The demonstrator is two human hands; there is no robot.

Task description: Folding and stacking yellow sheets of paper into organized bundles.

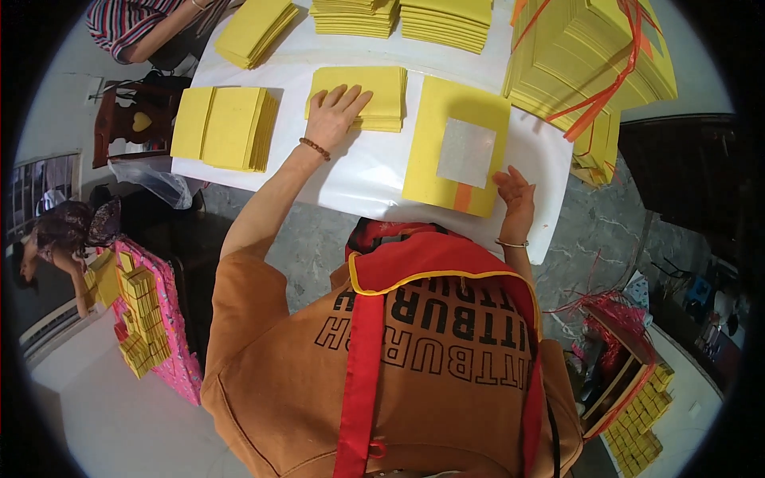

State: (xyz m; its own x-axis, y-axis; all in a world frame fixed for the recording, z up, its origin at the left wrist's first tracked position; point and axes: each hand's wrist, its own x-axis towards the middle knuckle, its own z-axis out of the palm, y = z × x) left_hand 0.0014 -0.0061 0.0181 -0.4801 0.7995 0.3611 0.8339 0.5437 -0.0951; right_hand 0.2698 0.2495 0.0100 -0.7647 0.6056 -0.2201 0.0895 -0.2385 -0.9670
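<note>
My left hand (335, 113) lies flat, fingers spread, on a stack of folded yellow paper (374, 95) in the middle of the white table (358, 171). My right hand (514, 195) rests with its fingers apart at the lower right corner of a flat yellow sheet (454, 143). That sheet carries a silver square (466, 151) and an orange strip (464, 197). Neither hand grips anything.
More yellow stacks lie at the left (227, 127) and along the far edge (398, 17). A big bundle tied with red string (590, 64) sits at the right. Another person's arm (135, 32) shows at top left, a second person (60, 239) at far left.
</note>
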